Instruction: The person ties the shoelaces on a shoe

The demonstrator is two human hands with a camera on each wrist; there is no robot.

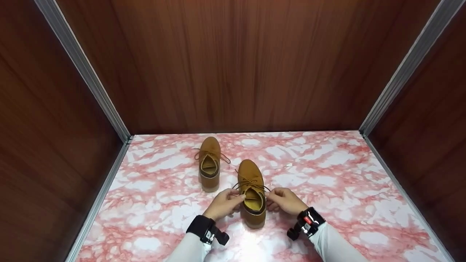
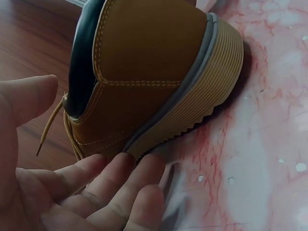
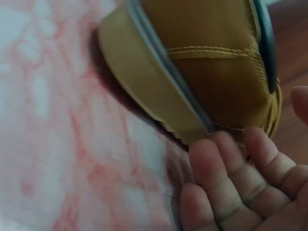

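A tan lace-up shoe (image 1: 251, 174) stands on the table with its toe pointing away and its lace (image 1: 253, 185) tied in a bow. At its left side is my left hand (image 1: 225, 202), and at its right side my right hand (image 1: 285, 200). In the left wrist view, the thumb stands apart from the loosely bent fingers (image 2: 120, 185), whose tips are by the shoe's side (image 2: 144, 43); a lace end (image 2: 48, 127) hangs near the thumb. The right wrist view shows relaxed fingers (image 3: 231, 178) against the shoe (image 3: 211, 86), thumb apart. Neither hand grips anything.
A matching tan shoe (image 1: 210, 145), also with a tied bow, stands farther back to the left. The tabletop (image 1: 327, 174) has a red-and-white marbled pattern. Dark wood panels (image 1: 233, 72) with grey metal edging (image 1: 98, 87) enclose it at the back and sides.
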